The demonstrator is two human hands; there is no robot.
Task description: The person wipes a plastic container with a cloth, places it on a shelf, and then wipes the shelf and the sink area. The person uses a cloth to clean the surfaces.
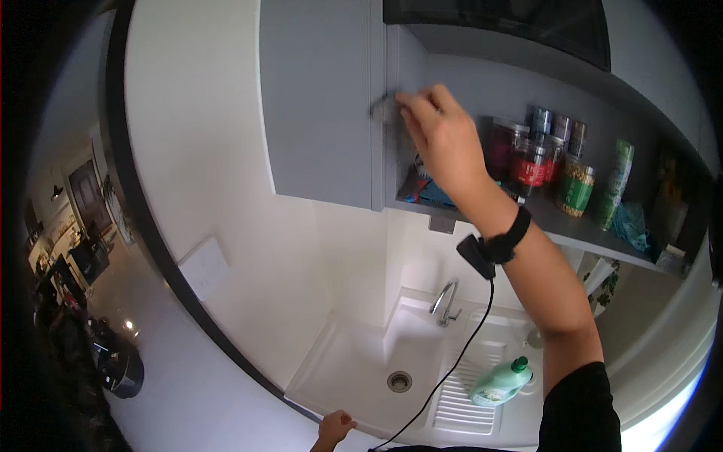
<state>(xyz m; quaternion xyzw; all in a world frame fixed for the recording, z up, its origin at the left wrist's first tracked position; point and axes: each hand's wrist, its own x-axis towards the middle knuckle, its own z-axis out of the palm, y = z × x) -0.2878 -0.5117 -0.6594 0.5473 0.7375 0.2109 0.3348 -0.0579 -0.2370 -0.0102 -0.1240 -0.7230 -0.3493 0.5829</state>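
My right hand (446, 135) is raised in front of the open shelf (604, 243), beside the edge of a grey wall cabinet (319, 107). Its fingertips pinch a small blurred grey thing (384, 109), too unclear to name. A black strap with a small black device (480, 254) circles the right wrist, and a cable runs down from it. Low in the view, my left hand (335, 426) hovers by the front rim of the white sink (361, 361). Its fingers are loosely curled, and nothing shows in them.
Jars with red labels (531, 166), a green-labelled jar (576, 189), a green cylinder (617, 183) and a blue cloth (630, 226) stand or lie on the shelf. Below are a chrome faucet (446, 302) and a light-green bottle (500, 383) on the ribbed drainboard (466, 412).
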